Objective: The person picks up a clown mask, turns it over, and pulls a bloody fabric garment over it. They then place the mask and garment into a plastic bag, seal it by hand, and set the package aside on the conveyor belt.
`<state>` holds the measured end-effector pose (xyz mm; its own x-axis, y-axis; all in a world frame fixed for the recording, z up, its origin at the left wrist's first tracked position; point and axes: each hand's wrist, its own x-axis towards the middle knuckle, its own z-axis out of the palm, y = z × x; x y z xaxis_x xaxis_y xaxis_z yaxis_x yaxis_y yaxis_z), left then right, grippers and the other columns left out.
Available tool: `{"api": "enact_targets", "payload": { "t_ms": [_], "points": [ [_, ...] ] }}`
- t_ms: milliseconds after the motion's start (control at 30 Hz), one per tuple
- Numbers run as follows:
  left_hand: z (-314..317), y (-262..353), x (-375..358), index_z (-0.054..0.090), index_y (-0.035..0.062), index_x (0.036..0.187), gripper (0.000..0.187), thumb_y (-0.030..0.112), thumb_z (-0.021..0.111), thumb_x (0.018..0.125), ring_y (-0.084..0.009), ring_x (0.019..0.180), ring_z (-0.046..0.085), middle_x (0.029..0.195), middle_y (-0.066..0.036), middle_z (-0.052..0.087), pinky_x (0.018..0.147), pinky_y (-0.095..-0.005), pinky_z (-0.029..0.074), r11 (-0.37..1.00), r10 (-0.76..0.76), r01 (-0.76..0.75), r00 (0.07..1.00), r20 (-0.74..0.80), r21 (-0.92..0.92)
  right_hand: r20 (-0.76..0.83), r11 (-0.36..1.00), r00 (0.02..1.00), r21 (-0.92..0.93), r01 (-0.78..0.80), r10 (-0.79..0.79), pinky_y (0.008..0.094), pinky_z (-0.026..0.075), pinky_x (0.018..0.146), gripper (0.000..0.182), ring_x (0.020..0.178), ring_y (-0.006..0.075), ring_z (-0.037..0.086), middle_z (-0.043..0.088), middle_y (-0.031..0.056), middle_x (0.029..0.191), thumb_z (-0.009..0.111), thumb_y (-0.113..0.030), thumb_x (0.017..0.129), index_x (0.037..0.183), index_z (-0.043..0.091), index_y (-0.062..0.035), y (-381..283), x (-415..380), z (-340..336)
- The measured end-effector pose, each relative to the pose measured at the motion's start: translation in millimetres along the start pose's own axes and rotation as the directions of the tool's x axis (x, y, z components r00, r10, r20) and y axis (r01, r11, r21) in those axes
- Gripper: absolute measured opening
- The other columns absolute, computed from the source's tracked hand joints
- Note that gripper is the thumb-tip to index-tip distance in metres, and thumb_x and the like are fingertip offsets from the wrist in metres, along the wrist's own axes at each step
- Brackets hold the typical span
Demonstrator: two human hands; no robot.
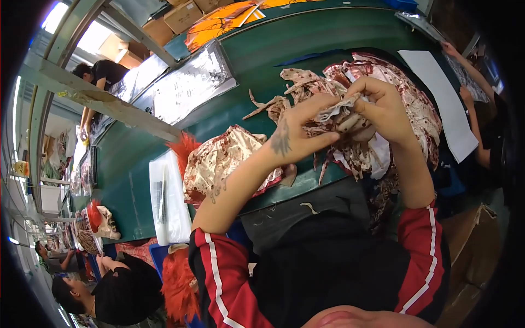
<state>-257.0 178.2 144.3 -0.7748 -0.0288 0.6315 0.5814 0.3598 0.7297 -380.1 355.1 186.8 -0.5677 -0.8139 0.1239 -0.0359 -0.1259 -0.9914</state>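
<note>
Both of my hands meet over a heap of cream fabric pieces with dark red blotches (421,109) on the green table (262,49). My left hand (306,126) has its fingers curled round a crumpled pale, spotted piece (347,117). Against the upper end of that same piece, the thumb and fingers of my right hand (383,106) are pinched together. Glove-like spotted pieces (273,106) lie just beyond my left hand. Under my left forearm is another blotched cream garment (224,156), with red hair (186,150) beside it.
Clear plastic bags (169,191) lie left of my forearm. A white board (437,98) is at the right, near another person's arms (473,82). Orange printed sheets (219,24) lie at the far side. People work at the left, beyond a metal frame (109,101).
</note>
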Motion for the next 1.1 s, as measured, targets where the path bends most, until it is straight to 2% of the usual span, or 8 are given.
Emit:
{"api": "enact_targets", "payload": {
  "t_ms": [200,367,500,533,667,833,1033,1100],
  "points": [
    [-4,6,1,0.069,-0.0007,0.106,0.022,0.017,0.06,0.096,-0.0171,0.069,0.054,0.081,-0.007,0.065,0.067,-0.0284,0.046,0.947,-0.286,0.295,0.955,-0.082,0.13,0.011,0.973,0.991,-0.185,0.135,-0.136,0.0195,0.041,0.057,0.042,0.059,0.008,0.051,0.062,0.002,0.073,0.072,0.004,0.077,0.117,0.066,-0.006,-20,-1,8],
    [0,-12,-3,0.069,-0.0004,0.091,0.03,0.021,0.051,0.104,-0.0108,0.06,0.047,0.067,-0.001,0.058,0.057,-0.0248,0.04,0.925,-0.38,0.375,0.908,-0.178,-0.06,0.168,0.882,0.947,-0.349,0.318,-0.275,0.0193,0.037,0.056,0.048,0.059,0.0074,0.048,0.062,0.0015,0.076,0.081,-0.004,0.072,0.118,0.067,-0.0046,-23,-5,14],
    [8,-6,-6,0.067,0.0004,0.092,0.032,0.025,0.051,0.105,-0.0086,0.067,0.048,0.076,-0.001,0.06,0.061,-0.0229,0.04,0.882,-0.348,0.302,0.935,-0.067,-0.362,0.284,0.695,0.884,-0.546,0.468,-0.371,0.0223,0.04,0.06,0.05,0.062,0.0116,0.051,0.062,0.0017,0.077,0.083,-0.007,0.067,0.115,0.07,-0.0051,-17,12,23],
    [11,-8,-6,0.067,0.0004,0.092,0.032,0.025,0.051,0.105,-0.0086,0.067,0.048,0.076,-0.001,0.06,0.061,-0.0229,0.04,0.883,-0.346,0.3,0.936,-0.068,-0.361,0.285,0.694,0.883,-0.546,0.47,-0.373,0.0223,0.04,0.06,0.05,0.062,0.0116,0.051,0.062,0.0017,0.077,0.083,-0.007,0.067,0.115,0.07,-0.0051,-15,16,22],
    [19,-21,-14,0.067,-0.0002,0.103,0.029,0.023,0.051,0.105,-0.0071,0.074,0.048,0.087,-0.002,0.061,0.065,-0.0226,0.04,0.709,-0.366,0.218,0.927,-0.086,-0.67,0.286,0.553,0.761,-0.547,0.629,-0.583,0.0261,0.043,0.064,0.042,0.067,0.0158,0.054,0.065,0.0031,0.079,0.082,-0.007,0.068,0.108,0.072,-0.0053,-3,34,24],
    [8,-5,-13,0.052,-0.0001,0.124,0.035,0.028,0.057,0.103,-0.0147,0.092,0.055,0.107,-0.01,0.061,0.085,-0.0269,0.045,0.701,-0.339,0.35,0.93,0.141,-0.621,0.346,0.574,0.823,-0.594,0.564,-0.45,0.0305,0.046,0.062,0.028,0.067,0.0233,0.059,0.07,0.0058,0.084,0.079,-0.01,0.073,0.1,0.071,-0.006,-1,39,10],
    [21,5,-7,0.059,-0.0008,0.125,0.042,0.023,0.071,0.093,-0.0122,0.089,0.059,0.104,-0.008,0.065,0.081,-0.0234,0.048,0.632,-0.365,0.286,0.93,0.049,-0.721,0.404,0.623,0.776,-0.463,0.63,-0.484,0.0267,0.044,0.063,0.023,0.066,0.0167,0.056,0.067,0.0048,0.081,0.077,-0.007,0.076,0.098,0.071,-0.0053,-46,32,29],
    [28,9,-6,0.058,-0.001,0.124,0.045,0.021,0.074,0.089,-0.0144,0.092,0.061,0.108,-0.01,0.066,0.085,-0.024,0.048,0.734,-0.358,0.308,0.933,0.041,-0.605,0.422,0.646,0.757,-0.402,0.649,-0.498,0.0251,0.043,0.063,0.021,0.066,0.014,0.054,0.066,0.0044,0.08,0.076,-0.006,0.077,0.097,0.071,-0.005,-63,29,39]
  ]
}}
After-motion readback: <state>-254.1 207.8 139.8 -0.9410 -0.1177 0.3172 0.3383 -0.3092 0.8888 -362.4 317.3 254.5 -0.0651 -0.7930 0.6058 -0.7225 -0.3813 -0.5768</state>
